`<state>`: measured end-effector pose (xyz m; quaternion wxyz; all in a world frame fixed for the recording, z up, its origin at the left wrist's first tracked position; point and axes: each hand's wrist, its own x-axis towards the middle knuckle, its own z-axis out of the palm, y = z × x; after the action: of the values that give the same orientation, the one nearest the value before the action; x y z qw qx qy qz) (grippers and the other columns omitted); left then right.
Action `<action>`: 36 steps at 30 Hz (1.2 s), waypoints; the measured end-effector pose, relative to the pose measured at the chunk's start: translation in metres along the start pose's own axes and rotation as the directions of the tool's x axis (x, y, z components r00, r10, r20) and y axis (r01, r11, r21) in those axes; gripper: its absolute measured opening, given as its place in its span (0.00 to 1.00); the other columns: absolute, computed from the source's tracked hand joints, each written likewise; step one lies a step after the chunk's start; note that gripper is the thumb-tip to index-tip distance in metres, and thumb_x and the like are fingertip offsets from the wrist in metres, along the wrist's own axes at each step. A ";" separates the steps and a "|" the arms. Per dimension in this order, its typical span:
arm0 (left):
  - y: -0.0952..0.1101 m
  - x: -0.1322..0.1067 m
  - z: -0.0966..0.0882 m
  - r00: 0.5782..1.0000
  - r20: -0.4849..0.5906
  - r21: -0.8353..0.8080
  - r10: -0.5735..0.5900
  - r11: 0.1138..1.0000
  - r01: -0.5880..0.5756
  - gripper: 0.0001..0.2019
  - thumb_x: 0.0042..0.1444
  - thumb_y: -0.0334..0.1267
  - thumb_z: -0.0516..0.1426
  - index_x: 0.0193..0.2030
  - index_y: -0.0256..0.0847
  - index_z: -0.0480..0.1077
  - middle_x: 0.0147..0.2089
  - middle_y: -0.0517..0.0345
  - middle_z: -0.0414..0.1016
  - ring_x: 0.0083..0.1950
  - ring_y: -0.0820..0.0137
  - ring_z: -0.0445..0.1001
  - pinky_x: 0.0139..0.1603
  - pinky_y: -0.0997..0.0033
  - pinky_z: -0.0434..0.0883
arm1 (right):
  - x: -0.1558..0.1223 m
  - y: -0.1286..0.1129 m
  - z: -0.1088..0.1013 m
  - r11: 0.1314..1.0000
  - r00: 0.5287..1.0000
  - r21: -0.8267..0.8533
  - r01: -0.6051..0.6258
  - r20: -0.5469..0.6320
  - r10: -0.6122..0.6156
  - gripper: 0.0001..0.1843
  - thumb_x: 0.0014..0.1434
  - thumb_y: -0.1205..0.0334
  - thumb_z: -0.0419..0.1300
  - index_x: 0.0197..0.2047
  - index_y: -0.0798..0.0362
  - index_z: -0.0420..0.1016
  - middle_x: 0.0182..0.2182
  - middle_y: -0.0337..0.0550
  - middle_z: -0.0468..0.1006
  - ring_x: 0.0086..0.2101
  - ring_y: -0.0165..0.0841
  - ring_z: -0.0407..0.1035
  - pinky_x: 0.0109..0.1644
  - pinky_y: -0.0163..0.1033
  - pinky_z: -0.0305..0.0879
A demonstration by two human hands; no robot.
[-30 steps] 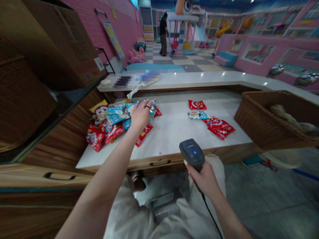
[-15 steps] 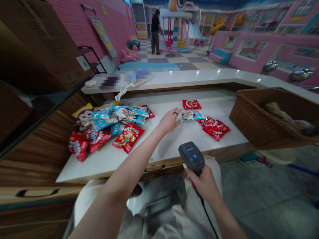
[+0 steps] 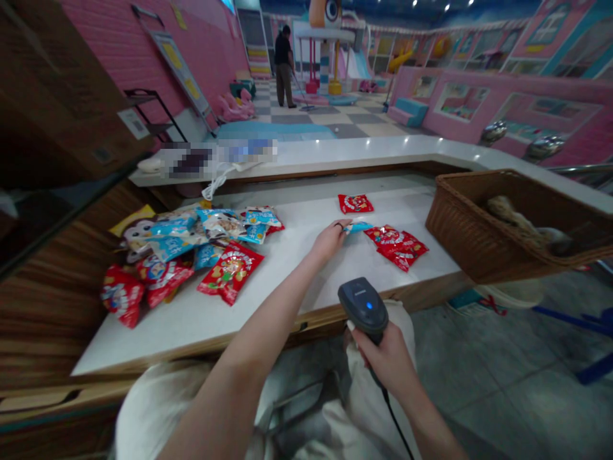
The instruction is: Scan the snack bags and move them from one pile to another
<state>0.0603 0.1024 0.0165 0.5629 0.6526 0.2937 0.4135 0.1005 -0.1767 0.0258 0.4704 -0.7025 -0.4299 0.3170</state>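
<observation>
A: Why is the scanner gripped in the right hand, by the bench's front edge?

B: Likely frees the left hand: fingers at the blue packet, between front and back edges; pinch, cannot tell.

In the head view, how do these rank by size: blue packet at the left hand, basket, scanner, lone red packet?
1. Basket
2. Scanner, though nearer the camera
3. Lone red packet
Unranked: blue packet, as the left hand hides part of it.
</observation>
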 end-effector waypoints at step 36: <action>-0.011 -0.146 -0.085 0.897 -0.237 -0.689 -0.372 0.716 0.115 0.20 0.55 0.42 0.72 0.52 0.38 0.80 0.49 0.51 0.87 0.50 0.62 0.83 0.56 0.63 0.76 | -0.010 -0.031 0.055 0.997 0.986 -0.009 0.072 0.153 -0.070 0.15 0.60 0.46 0.62 0.27 0.46 0.71 0.13 0.37 0.71 0.15 0.36 0.69 0.21 0.37 0.65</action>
<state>-0.0837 0.0228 -0.0225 0.7429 0.2794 0.3112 0.5226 0.0403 -0.1585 0.0356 0.4421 -0.6639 -0.4916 0.3496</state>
